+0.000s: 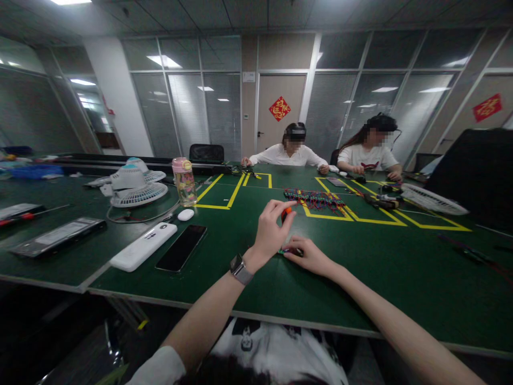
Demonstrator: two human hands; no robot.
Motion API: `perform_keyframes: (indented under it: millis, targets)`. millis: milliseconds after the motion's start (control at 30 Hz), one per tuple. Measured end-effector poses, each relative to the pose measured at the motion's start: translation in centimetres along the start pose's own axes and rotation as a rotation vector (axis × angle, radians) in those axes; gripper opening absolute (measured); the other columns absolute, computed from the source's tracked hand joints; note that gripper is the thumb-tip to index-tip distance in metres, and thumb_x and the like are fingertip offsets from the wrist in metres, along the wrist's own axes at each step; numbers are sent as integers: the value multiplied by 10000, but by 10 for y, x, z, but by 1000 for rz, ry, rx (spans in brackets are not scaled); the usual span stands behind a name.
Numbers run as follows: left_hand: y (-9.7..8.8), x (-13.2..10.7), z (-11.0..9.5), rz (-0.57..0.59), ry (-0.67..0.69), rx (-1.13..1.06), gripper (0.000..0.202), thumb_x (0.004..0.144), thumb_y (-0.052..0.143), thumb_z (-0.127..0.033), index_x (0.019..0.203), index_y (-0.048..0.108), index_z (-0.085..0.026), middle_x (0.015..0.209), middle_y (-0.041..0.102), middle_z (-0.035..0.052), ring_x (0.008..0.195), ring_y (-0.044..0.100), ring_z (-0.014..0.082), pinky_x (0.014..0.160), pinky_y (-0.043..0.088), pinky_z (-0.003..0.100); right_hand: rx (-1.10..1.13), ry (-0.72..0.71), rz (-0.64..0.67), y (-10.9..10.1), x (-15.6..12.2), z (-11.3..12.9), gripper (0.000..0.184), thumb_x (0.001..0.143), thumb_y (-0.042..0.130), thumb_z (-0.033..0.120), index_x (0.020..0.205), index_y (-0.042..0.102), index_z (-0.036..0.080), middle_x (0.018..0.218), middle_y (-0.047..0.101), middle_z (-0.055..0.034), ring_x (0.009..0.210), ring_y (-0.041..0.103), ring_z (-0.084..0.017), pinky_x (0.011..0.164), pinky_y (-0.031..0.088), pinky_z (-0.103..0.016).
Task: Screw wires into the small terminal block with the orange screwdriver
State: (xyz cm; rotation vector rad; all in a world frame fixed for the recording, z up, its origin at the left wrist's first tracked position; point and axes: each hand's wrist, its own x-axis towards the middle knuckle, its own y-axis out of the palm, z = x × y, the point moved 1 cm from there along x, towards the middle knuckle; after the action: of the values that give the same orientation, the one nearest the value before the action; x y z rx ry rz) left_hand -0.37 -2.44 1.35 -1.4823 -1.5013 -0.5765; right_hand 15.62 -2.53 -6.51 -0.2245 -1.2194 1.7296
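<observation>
My left hand (272, 227), with a watch on its wrist, is closed around an orange-and-black handle (286, 214) that looks like a screwdriver's. Its lower part is hidden behind the fingers. Just below and to the right, my right hand (308, 256) rests low over the green table (360, 283). Its fingers pinch a small green circuit board (282, 251), mostly covered by the hand. Past both hands lies a row of small circuit boards with red and blue wires (315, 199).
A black phone (181, 248), a white power bank (144, 247), a white earbud case (186, 215) and a drink bottle (184, 182) stand to the left. Farther left are white fan parts (138, 193) and a hard drive (60, 236). Two people sit across the table.
</observation>
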Motion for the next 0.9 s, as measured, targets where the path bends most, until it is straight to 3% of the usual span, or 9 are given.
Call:
perform_keyframes:
  millis: [133, 233, 333, 433, 567, 767, 900]
  targets:
    - [0, -1, 1, -12, -54, 46, 182, 851, 615, -279, 1009, 670, -206, 911, 529, 33, 861, 548, 155, 826, 463, 292, -5, 6, 5, 0, 0, 0, 174, 859, 587, 265, 934, 715, 175, 794, 589, -38, 679, 563, -144, 626, 432, -254]
    - [1, 0, 2, 51, -89, 2, 290, 940, 447, -248, 1193, 586, -223, 1023, 538, 54, 954, 551, 159, 893, 451, 307, -4, 7, 10, -1, 0, 0, 181, 861, 584, 261, 952, 715, 175, 792, 586, -38, 688, 567, -147, 638, 437, -257]
    - [0, 1, 2, 79, -82, -93, 345, 964, 339, -168, 1245, 537, -205, 1154, 560, 71, 1077, 540, 157, 967, 418, 311, -3, 6, 12, -2, 0, 0, 180, 861, 584, 262, 949, 714, 173, 795, 587, -39, 692, 570, -149, 645, 440, -259]
    - [0, 2, 1, 66, -73, -100, 281, 935, 437, -172, 1168, 590, -204, 1053, 594, 53, 982, 571, 152, 902, 448, 292, 0, 5, 8, -1, 0, 0, 175, 860, 589, 264, 940, 712, 169, 799, 591, -39, 688, 569, -147, 640, 438, -257]
    - [0, 2, 0, 14, -88, -24, 189, 826, 642, -224, 1012, 672, -213, 903, 518, 22, 838, 546, 141, 827, 464, 279, 4, 14, 0, -1, 0, 0, 168, 856, 595, 262, 934, 712, 170, 802, 593, -38, 685, 567, -144, 635, 436, -254]
    - [-2, 2, -1, 43, -73, -106, 303, 943, 401, -148, 1151, 612, -213, 1091, 556, 56, 1043, 545, 142, 942, 427, 284, 2, 10, 6, -2, 0, 2, 170, 860, 588, 259, 935, 712, 171, 804, 599, -39, 701, 574, -148, 651, 442, -258]
    - [-2, 2, -1, 0, -59, -53, 216, 899, 510, -162, 1059, 652, -192, 937, 560, 37, 886, 565, 138, 842, 460, 270, -5, 10, 5, -2, 0, 2, 173, 860, 585, 262, 937, 712, 174, 798, 597, -40, 695, 570, -149, 636, 439, -254]
